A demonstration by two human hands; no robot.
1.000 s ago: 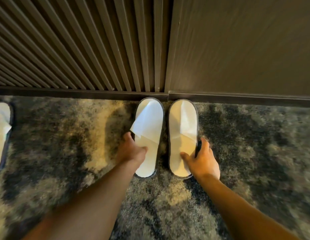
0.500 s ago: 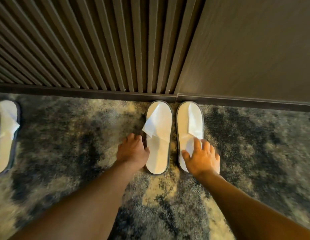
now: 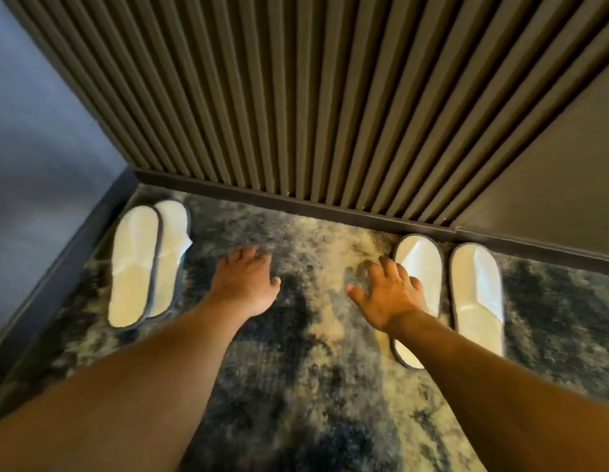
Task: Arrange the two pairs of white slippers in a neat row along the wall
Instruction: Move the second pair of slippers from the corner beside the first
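— Head view: where are the slippers?
— Left pair (image 3: 143,264) in the corner, right pair (image 3: 449,294) toes at the baseboard (image 3: 296,202); bare carpet (image 3: 313,335) between.
— Hands?
— Left hand (image 3: 245,282) and right hand (image 3: 388,294) splayed, empty; the right overlaps a slipper's edge.

- I count four white slippers: one pair (image 3: 148,264) at nine o'clock, one pair (image 3: 447,294) at three o'clock.
- I see two hands: left (image 3: 243,282), right (image 3: 388,294).
- One carpet (image 3: 313,386).
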